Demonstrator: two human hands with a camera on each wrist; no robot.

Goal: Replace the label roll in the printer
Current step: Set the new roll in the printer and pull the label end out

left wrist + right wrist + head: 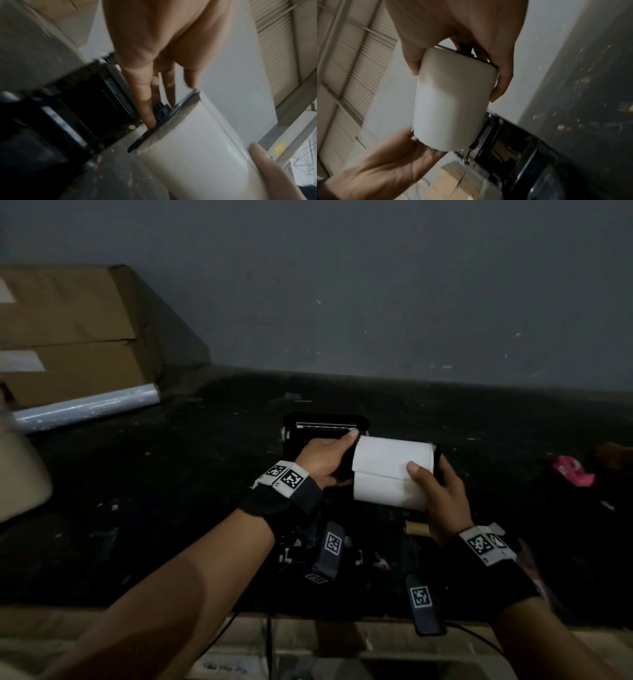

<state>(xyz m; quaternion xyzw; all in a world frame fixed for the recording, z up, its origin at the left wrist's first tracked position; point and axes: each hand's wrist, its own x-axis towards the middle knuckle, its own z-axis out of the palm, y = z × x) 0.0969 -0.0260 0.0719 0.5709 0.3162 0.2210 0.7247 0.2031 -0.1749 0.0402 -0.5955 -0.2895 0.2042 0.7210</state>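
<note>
A white label roll (390, 470) on a black spindle with end flanges is held level between both hands, just above and in front of the open black printer (325, 426). My left hand (337, 460) grips the roll's left end, its fingers (147, 97) lying against the black flange (164, 115). My right hand (431, 477) grips the right end, thumb on the paper face and fingers (503, 81) wrapped over the flange. The same roll (452, 101) hangs over the printer's open bay (510, 147). The bay interior is dark.
The printer sits on a dark, dusty table (171, 491). A large cardboard box (68, 337) and a roll of clear film (85, 409) lie at the back left. A brown cardboard core (416, 529) lies under my right hand. A pink object (575, 470) is at the right.
</note>
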